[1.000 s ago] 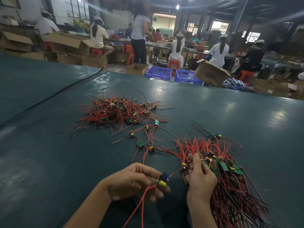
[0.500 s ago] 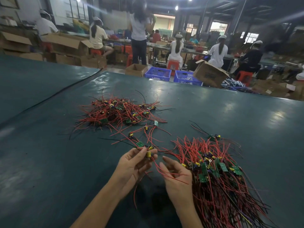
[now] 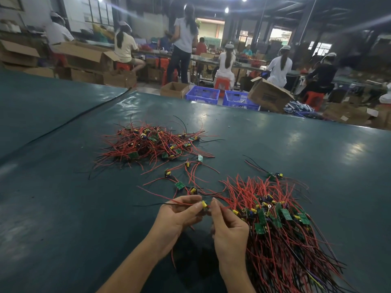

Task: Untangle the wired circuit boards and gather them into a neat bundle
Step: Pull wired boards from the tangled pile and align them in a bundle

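Together above the bench (image 3: 63, 208): left hand (image 3: 179, 216) and right hand (image 3: 229, 227), fingers (image 3: 196, 206) pinching one wired circuit board (image 3: 204, 205), beside the gathered bundle (image 3: 281, 229); tangled pile (image 3: 152, 144) farther back.

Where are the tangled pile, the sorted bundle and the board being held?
Tangled pile (image 3: 151, 145), head view, its middle.
Sorted bundle (image 3: 281, 229), head view, among the boards.
Held board (image 3: 204, 204), head view, its yellow part.
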Demonstrator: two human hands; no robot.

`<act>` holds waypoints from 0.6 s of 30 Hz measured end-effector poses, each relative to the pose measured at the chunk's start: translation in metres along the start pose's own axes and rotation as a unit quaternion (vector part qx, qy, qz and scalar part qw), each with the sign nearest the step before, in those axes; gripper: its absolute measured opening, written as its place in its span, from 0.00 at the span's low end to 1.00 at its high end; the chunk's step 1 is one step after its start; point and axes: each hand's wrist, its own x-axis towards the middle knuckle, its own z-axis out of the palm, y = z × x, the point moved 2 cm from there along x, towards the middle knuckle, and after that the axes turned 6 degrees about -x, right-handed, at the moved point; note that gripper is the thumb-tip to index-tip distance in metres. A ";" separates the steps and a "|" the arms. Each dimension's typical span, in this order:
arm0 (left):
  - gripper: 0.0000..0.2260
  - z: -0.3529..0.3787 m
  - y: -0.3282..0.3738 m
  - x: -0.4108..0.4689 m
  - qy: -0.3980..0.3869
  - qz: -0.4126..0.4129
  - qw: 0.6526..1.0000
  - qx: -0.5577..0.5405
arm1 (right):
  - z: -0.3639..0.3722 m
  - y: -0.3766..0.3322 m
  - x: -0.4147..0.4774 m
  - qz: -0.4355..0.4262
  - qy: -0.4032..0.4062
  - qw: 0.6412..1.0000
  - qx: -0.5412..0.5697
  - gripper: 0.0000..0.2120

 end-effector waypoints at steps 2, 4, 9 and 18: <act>0.17 0.000 -0.001 -0.002 0.001 0.013 0.999 0.031 | 0.002 0.002 -0.001 0.009 -0.010 1.000 0.003 0.06; 0.17 0.001 0.000 -0.003 0.004 0.019 0.999 0.051 | 0.004 0.004 -0.001 0.011 -0.009 1.000 -0.011 0.08; 0.18 0.003 0.003 -0.002 -0.022 0.023 0.997 0.076 | -0.007 -0.003 0.010 0.061 0.066 0.996 0.020 0.11; 0.14 -0.003 0.010 -0.002 -0.045 0.047 0.994 0.088 | -0.034 -0.014 0.025 0.070 0.101 0.983 0.139 0.10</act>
